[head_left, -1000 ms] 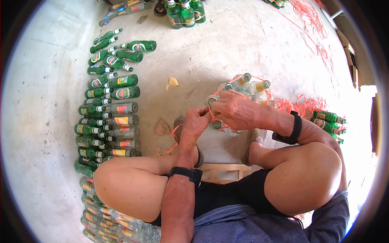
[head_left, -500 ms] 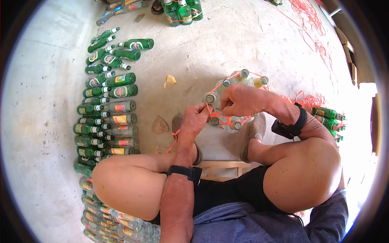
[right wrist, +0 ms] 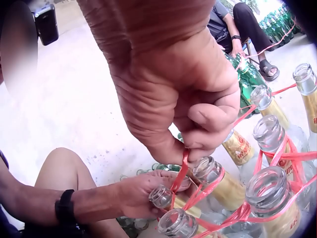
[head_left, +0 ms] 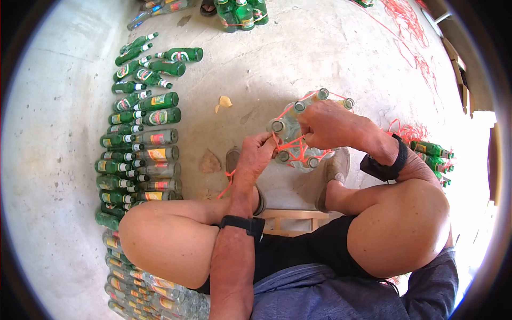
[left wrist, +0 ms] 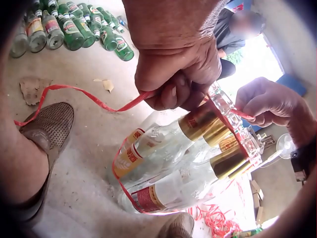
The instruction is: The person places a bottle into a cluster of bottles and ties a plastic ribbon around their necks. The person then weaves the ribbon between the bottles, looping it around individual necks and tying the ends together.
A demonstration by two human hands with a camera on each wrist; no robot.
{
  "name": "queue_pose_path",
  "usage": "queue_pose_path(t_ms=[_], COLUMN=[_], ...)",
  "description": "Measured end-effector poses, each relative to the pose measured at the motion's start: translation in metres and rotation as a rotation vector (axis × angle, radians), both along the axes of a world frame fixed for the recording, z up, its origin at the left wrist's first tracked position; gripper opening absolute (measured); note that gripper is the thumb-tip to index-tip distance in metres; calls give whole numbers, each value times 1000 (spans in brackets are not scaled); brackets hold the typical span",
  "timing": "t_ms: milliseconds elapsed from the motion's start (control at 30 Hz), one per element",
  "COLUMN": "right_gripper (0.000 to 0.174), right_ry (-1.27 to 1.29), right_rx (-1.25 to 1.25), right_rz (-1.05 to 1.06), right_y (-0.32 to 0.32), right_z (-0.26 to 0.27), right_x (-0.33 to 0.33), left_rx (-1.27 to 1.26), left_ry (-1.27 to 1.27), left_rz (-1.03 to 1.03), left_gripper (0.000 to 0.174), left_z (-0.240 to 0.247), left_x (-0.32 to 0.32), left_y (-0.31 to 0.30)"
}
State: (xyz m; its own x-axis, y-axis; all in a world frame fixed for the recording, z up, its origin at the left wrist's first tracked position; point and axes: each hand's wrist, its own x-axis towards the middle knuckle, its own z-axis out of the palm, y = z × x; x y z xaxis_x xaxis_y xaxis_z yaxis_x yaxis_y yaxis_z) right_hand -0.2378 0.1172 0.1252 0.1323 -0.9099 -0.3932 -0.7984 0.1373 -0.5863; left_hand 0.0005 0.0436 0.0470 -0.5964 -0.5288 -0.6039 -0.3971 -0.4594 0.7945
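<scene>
A cluster of clear glass bottles [left wrist: 171, 191] with gold-wrapped necks stands between the feet. Red plastic twine [right wrist: 181, 174] loops around the bottle bodies and zigzags among the necks. My left hand [head_left: 257, 154] pinches the twine low against the necks on the near left side, and a loose tail trails from it toward the left shoe. Over the bottle tops, my right hand [head_left: 336, 125] pinches another length between thumb and curled fingers. That stretch runs taut between the two hands. Some of the necks are hidden under the right hand.
Rows of green and clear bottles [head_left: 162, 117] lie along the left wall. Tied green bottles [head_left: 245, 16] stand at the far side, near another seated person [right wrist: 237, 29]. Tangled red twine [head_left: 402, 26] covers floor at right, and a wooden stool [head_left: 293, 221] sits below.
My right hand has moved away from the left, up and to the right, drawing the twine out between them. The left hand keeps its hold at about the same spot.
</scene>
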Motion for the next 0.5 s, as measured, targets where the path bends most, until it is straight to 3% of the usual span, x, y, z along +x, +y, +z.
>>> queue_pose_path(t_ms=[500], right_gripper=[8], right_ry=[-191], right_rx=[-29], right_rz=[-126], right_y=[5], right_z=[-9], right_x=[-18], left_rx=[-56], left_ry=[12], left_rz=[9], left_gripper=[20], left_z=[0], left_x=[-1], left_y=[2])
